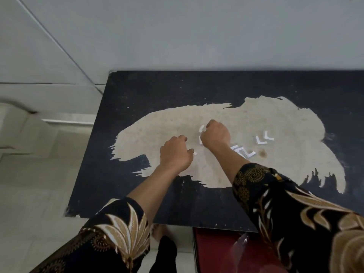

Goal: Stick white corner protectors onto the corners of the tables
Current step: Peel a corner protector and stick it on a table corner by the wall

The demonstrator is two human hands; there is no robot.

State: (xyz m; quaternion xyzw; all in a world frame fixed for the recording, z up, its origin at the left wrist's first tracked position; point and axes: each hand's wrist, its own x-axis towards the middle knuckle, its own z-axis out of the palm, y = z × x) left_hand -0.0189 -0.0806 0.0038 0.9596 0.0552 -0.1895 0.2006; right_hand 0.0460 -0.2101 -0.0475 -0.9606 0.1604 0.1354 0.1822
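A black table (137, 91) with a large worn beige patch fills the middle of the view. Several white L-shaped corner protectors lie on the patch: one pair (265, 138) at the right and a cluster (244, 151) by my right forearm. My right hand (215, 135) is curled above the patch and pinches a white corner protector (201, 128) at its fingertips. Another white piece (200, 140) shows just under that hand. My left hand (175, 154) sits lower left with its fingers curled, and a small white bit (195, 153) shows at its fingertips.
A grey wall runs behind the table. White floor tiles and a white step (29, 131) lie to the left. A red surface (216, 251) sits under the table's near edge, beside a bare foot (157, 231). The far-left table corner (112, 72) looks chipped.
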